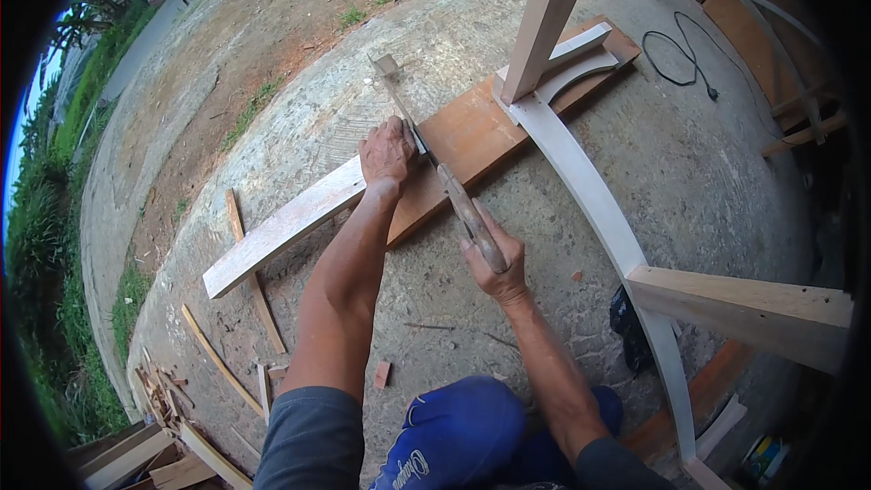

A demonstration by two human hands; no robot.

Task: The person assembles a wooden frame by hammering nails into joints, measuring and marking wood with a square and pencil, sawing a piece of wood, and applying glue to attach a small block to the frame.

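Observation:
My right hand [497, 263] is wrapped round the wooden handle of what looks like a saw [472, 218]. Its thin dark blade is seen nearly edge-on and runs away from me, past my left hand, to a wider grey end piece. My left hand [387, 152] presses down on the far end of a pale wooden beam [286, 225], fingers curled over it beside the blade. That end of the beam rests on a reddish-brown plank [472, 132]; its other end sticks out to the left. My fingers hide where the blade meets the beam.
At right stands a wooden frame with a curved pale rail [590, 191] and upright posts [553, 14]. Thin strips [257, 281] and offcuts [168, 390] lie on the concrete at left. A black cable [680, 59] is coiled at the far right.

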